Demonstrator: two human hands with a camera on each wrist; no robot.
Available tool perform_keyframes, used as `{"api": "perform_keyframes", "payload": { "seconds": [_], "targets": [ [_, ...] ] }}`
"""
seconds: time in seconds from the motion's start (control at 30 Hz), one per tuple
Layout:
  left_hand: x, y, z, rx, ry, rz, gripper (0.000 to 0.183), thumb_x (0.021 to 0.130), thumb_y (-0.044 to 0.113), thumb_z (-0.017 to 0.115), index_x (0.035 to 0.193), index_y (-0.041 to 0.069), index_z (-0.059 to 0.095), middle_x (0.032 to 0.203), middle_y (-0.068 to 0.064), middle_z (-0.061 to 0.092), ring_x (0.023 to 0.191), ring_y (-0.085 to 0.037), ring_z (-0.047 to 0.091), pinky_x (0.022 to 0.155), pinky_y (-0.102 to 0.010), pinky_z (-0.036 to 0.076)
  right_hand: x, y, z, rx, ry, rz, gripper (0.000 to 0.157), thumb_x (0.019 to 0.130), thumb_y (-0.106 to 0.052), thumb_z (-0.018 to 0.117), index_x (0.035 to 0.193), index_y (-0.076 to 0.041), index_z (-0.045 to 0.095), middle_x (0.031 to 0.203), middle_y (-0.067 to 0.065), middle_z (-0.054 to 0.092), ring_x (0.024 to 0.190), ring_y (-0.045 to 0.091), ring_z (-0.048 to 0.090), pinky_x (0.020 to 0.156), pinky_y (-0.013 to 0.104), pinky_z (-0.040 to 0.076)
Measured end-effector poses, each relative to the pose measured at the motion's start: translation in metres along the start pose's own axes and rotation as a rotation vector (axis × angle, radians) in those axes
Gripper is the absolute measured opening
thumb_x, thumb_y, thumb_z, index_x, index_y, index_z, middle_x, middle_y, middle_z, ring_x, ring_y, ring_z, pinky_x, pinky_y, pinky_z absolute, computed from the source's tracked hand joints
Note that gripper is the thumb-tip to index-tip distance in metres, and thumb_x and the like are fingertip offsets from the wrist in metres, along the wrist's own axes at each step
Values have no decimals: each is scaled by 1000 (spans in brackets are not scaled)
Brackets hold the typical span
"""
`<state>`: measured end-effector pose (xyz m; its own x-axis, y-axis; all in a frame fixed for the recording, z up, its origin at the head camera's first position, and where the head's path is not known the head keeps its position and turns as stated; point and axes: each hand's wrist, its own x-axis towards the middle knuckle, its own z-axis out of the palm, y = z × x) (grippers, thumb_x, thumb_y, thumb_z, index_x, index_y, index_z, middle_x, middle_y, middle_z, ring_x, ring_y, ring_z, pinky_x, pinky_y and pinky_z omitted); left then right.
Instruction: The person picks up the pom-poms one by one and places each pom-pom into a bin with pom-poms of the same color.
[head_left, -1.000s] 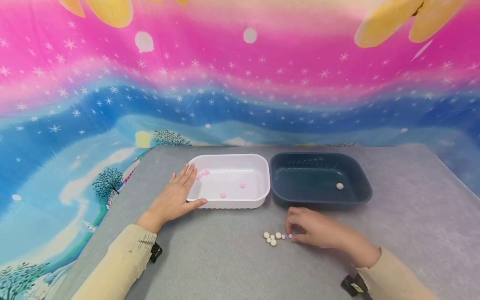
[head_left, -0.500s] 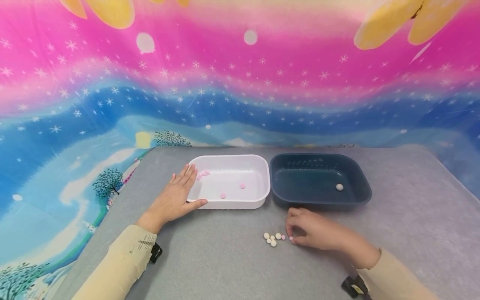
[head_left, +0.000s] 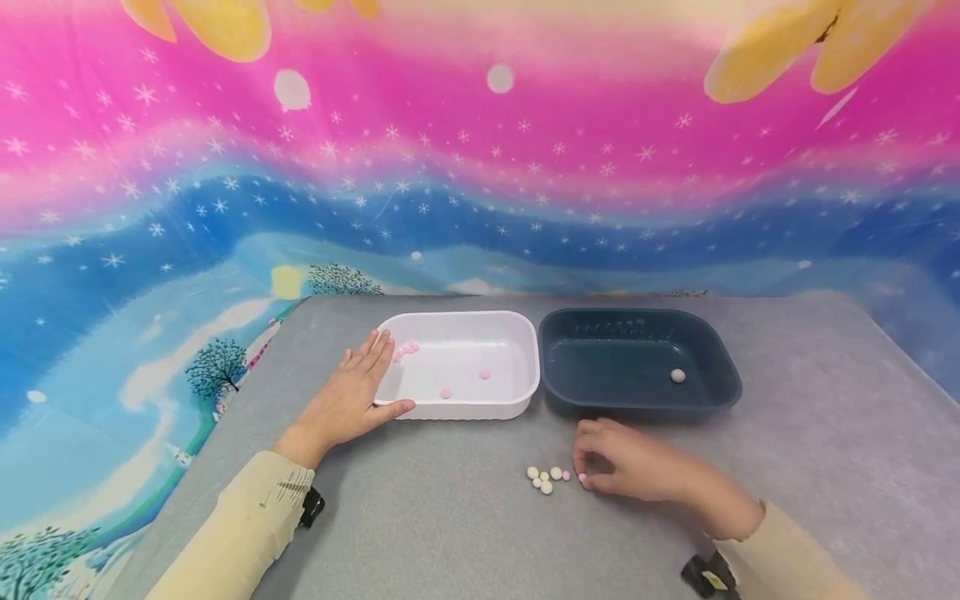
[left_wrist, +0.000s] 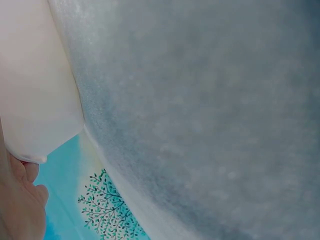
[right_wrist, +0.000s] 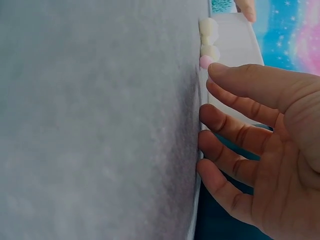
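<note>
The right hand (head_left: 633, 462) pinches a pink ball (head_left: 582, 477) between thumb and first finger, low over the worktop (head_left: 450, 517). The left hand (head_left: 347, 400) has straight fingers, spread on the side of the white tub (head_left: 457, 411). The pink ball is tiny and round, so a crooked squeeze could make it pop out and roll. A sideways bump could also knock the other pink ball (head_left: 566, 476) and scatter the cream balls (head_left: 546, 488).

Wht tray (head_left: 457, 411), dk blue-grn tray (head_left: 615, 367), pink balls (head_left: 485, 374), crm balls (head_left: 547, 487), mottled gry tabletop (head_left: 450, 525), beige sleeves (head_left: 232, 533), pink/blue snowflake-print backdrop (head_left: 420, 125)
</note>
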<state>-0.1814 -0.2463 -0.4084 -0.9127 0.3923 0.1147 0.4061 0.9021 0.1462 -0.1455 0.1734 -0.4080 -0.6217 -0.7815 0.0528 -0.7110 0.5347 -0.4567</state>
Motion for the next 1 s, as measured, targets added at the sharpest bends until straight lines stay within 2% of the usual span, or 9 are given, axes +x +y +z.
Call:
{"api": "perform_keyframes", "payload": {
  "seconds": [0.23, 0.5, 1.0],
  "targets": [
    [0, 0, 0, -9, 2, -3, 100, 92, 63, 55, 157, -3, 16, 167, -17, 9, 156, -33, 7, 122, -60, 16, -1, -3, -2, 20, -21, 30, 18, 86, -19, 75, 82, -29, 61, 88, -14, 53, 87, 4, 49, 79, 27, 45],
    [0, 0, 2, -9, 25, 15, 100, 92, 63, 55, 156, -5, 19, 166, -20, 12, 155, -35, 10, 121, -61, 19, -3, -6, -4, 31, -6, 5, 17, 85, -18, 75, 82, -28, 62, 87, -13, 54, 85, 4, 48, 76, 25, 44],
    [0, 1, 1, -6, 10, 6, 101, 92, 64, 54, 156, -4, 17, 166, -19, 11, 155, -35, 9, 121, -62, 19, -1, -7, -7, 66, -15, -10, 16, 87, -17, 74, 84, -27, 62, 87, -10, 53, 83, 4, 47, 73, 22, 42]
  ]
}}
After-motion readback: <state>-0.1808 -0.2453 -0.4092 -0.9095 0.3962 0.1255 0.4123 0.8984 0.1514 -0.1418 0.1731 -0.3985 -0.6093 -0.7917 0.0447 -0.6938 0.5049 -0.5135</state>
